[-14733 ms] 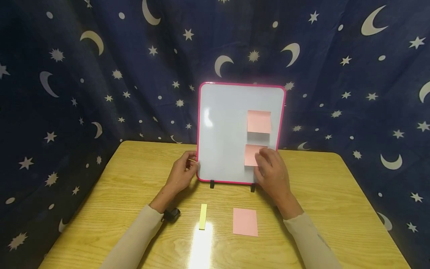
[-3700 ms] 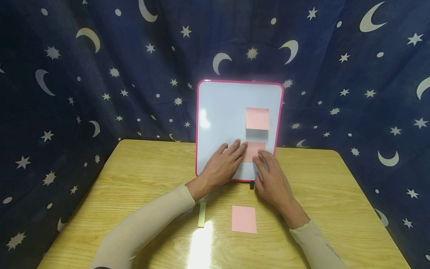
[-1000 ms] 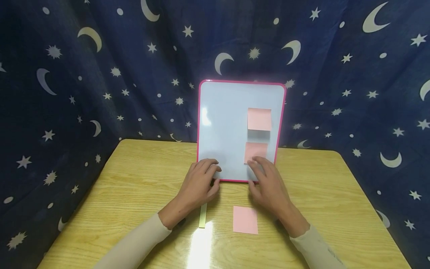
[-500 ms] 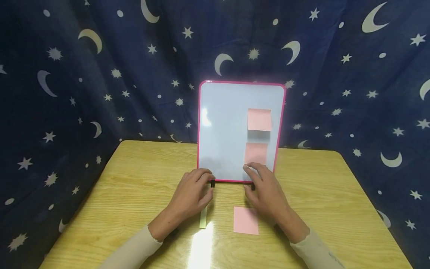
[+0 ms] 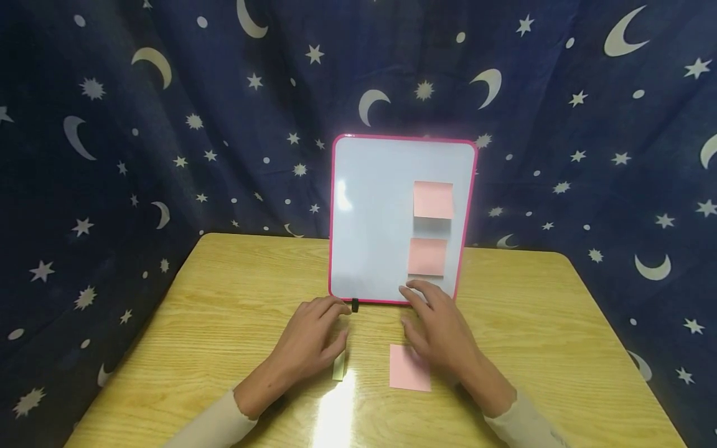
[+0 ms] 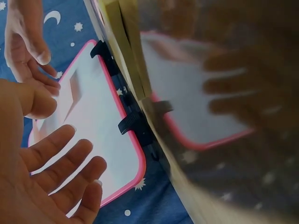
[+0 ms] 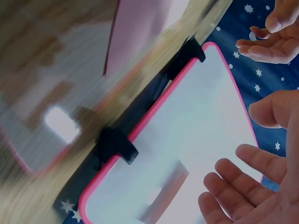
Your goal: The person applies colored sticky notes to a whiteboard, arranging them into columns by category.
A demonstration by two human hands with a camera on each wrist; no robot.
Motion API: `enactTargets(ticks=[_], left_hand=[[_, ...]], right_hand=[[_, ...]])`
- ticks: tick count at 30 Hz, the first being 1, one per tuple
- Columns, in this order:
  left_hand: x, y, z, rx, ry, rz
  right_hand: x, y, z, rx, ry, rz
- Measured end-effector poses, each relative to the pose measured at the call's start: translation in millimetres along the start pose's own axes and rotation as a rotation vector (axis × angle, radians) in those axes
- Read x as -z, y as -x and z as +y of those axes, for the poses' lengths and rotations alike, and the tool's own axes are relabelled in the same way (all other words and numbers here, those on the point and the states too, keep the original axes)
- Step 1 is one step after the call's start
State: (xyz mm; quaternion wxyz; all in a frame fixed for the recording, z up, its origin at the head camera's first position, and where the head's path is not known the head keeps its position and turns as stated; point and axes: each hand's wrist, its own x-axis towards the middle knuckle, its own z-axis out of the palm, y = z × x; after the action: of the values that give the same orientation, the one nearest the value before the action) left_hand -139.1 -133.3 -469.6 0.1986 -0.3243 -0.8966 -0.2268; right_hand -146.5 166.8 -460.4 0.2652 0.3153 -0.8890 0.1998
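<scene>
A white board (image 5: 370,211) with a pink frame stands upright on black feet at the back of the table. On its right half are two pink sticky notes, an upper one (image 5: 433,200) and a lower one (image 5: 427,257), one above the other. My left hand (image 5: 305,339), fingers relaxed and holding nothing, hovers by the board's lower left corner, partly covering a yellow strip of sticky notes (image 5: 338,368). The right hand (image 5: 445,326), also empty with loosely bent fingers, is just below the lower note. It overlaps a corner of a pink sticky note pad (image 5: 407,370) lying on the table.
A wooden table (image 5: 224,292) carries everything, its surface glossy with a bright light reflection near the front. Behind it hangs a dark blue curtain (image 5: 235,112) with moons and stars. A black foot (image 5: 355,305) of the stand juts out under the board.
Earlier both hands were at the lower note, the left pressing beside it. Both have since drawn back from the board toward the front, leaving the lower note fully visible.
</scene>
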Motion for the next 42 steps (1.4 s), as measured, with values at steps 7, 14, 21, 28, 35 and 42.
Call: enactTargets(ticks=[7, 14, 21, 28, 35, 42], left_hand=[[1.8, 11.3, 0.6, -0.004, -0.018, -0.018], [6.9, 22.6, 1.4, 0.022, -0.02, -0.068], [12.7, 30.1, -0.6, 0.036, -0.018, -0.114], [16.3, 38.5, -2.3, 0.083, 0.01, -0.196], [15.9, 42.6, -4.3, 0.102, 0.022, -0.27], [15.6, 43.9, -6.7, 0.103, 0.049, -0.301]], right_hand=[[0, 3.4, -9, 0.024, -0.004, -0.028], [-4, 5.2, -22, 0.064, -0.031, -0.04], [-11, 5.6, -28, 0.109, -0.032, -0.049], [-17, 4.1, -34, 0.116, -0.029, -0.055], [-23, 3.1, -39, 0.145, -0.032, -0.064], [-26, 0.7, -47, 0.145, -0.037, -0.119]])
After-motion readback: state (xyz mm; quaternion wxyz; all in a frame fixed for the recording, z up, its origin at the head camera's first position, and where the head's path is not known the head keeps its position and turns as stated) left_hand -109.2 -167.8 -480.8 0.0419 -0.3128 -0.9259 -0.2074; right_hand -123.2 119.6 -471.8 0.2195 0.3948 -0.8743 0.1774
